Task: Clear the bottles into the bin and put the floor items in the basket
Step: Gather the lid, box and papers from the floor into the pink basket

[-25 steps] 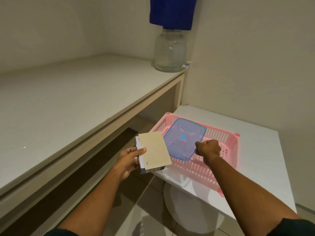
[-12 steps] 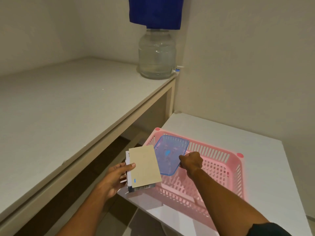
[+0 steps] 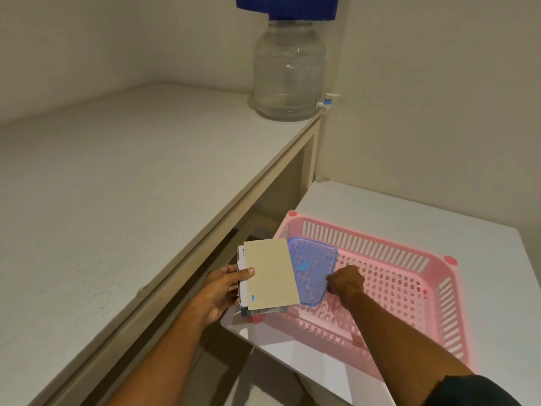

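Observation:
A pink slotted basket [image 3: 439, 291] stands on a low white table [image 3: 409, 212]. My right hand [image 3: 347, 281] reaches into the basket and grips the edge of a clear blue plastic lid [image 3: 311, 269], which lies low inside the basket's left end. My left hand [image 3: 227, 291] holds a thin stack of flat things at the basket's left rim: a tan card [image 3: 269, 273] on top and a white and blue box beneath it. The card overlaps the lid's left edge.
A long beige counter [image 3: 123, 200] runs along the left, higher than the white table. At its far end stands a large clear water jar [image 3: 288, 68] with a small tap, under a blue cover. Walls close in behind and to the right.
The lid has gone from tilted above the basket to low inside its left end. Both hands moved forward over the basket, and the view moved closer and higher above it.

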Available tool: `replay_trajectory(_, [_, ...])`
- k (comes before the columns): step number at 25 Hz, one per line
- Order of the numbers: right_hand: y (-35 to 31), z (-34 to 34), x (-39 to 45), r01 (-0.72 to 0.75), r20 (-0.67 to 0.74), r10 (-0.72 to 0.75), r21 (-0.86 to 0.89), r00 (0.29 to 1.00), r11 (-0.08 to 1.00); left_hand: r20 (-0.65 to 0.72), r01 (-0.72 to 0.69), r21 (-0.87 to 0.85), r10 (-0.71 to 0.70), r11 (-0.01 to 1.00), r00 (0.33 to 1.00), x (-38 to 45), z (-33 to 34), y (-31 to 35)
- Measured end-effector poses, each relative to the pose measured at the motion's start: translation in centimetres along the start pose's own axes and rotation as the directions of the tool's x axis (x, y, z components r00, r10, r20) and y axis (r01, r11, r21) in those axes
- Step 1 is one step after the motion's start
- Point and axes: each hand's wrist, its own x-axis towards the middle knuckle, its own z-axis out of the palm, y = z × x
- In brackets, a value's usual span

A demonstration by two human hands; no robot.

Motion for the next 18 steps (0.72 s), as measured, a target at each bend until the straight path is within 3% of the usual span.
replay_trajectory(4, [0.5, -0.3, -0.6, 0.022, 0.035, -0.022, 0.003, 0.999, 1.0, 0.015, 0.026, 0.023, -0.026, 0.999, 1.0, 0.7, 0.4, 0.0])
replay_trajectory(7, [-0.2, -1.1, -1.6, 0.128, -0.072, -0.121, 0.092, 0.99, 0.988, 0.048, 0.026, 0.047, -0.028, 0.999, 0.998, 1.3, 1.2, 0.2])
replay_trajectory(10, [-1.9, -3.0, -3.7, 0.121, 0.104, -0.173, 0.385, 0.979, 0.915, 0.068, -0.009, 0.058, 0.005, 0.998, 0.998, 1.8, 2.9, 0.8])
replay_trajectory(13, [-3.4, -5.0, -6.0, 0.09, 0.351, -0.233, 0.378, 0.907, 0.921, 0.082, -0.023, 0.036, 0.02, 0.999, 0.996, 2.6, 4.9, 1.6])
replay_trajectory(18, [-3.1, -7.2, -6.7, 0.128, 0.276, -0.268, 0.437, 0.923, 0.89, 0.15, -0.043, 0.059, 0.034, 0.997, 0.988, 3.7, 7.8, 2.0])
